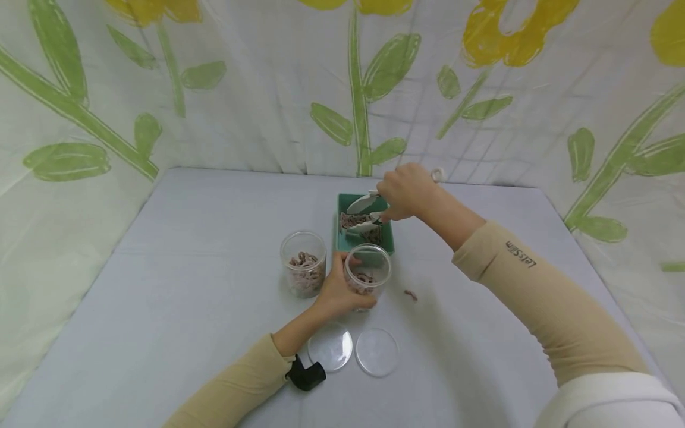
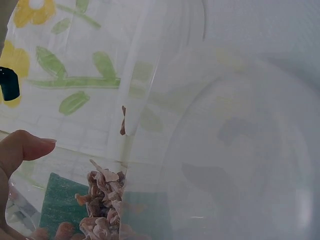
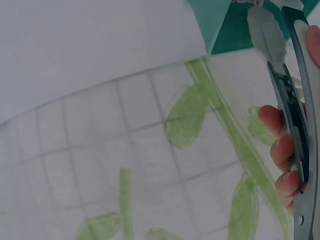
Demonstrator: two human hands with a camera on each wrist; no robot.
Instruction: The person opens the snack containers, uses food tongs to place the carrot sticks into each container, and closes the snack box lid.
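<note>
My left hand (image 1: 342, 290) grips a clear round jar (image 1: 369, 264) partly filled with small brown, wrinkled pieces. Behind that jar stands a green rectangular box (image 1: 389, 242) with more of the same brown pieces (image 1: 374, 236) inside. Over the box, my right hand (image 1: 409, 191) holds tongs (image 3: 295, 100) with white tips, which are spread apart and reach down into it. In the right wrist view my fingers (image 3: 282, 150) curl round the tongs' handle. Whether the tips touch any piece cannot be made out.
A second clear jar (image 1: 304, 261), fuller of brown pieces, stands left of the held one. Two clear round lids (image 1: 377, 353) lie nearer the front. One loose brown piece (image 1: 410, 295) is on the table (image 1: 187, 285). A flower-printed curtain (image 1: 257, 119) hangs behind.
</note>
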